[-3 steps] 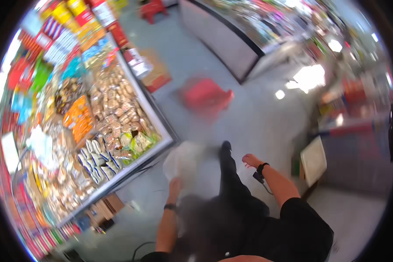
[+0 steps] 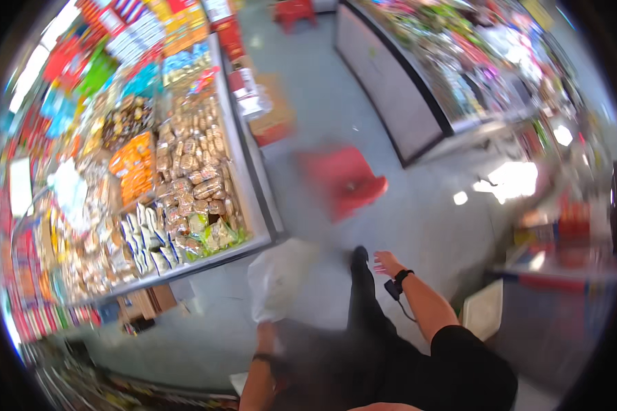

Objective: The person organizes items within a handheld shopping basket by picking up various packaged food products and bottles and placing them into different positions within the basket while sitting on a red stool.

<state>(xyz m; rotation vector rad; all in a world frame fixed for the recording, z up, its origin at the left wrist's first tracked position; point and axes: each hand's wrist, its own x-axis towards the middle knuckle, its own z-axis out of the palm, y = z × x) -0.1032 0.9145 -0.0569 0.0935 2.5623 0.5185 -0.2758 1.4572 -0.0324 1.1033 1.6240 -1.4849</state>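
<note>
Grey floor [image 2: 315,89] spreads beneath the red stool [image 2: 349,183] and white bag [image 2: 274,281].

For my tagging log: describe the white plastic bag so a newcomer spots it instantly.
Start at the large display bin of packets at left. Just below its right-hand corner, at the left hand, is the white plastic bag. Its pale, translucent body sets it apart from the red stool nearby.

the left hand [image 2: 266,334] and the white bag [image 2: 275,279] it holds are blurred, the red stool [image 2: 349,179] smeared.
</note>
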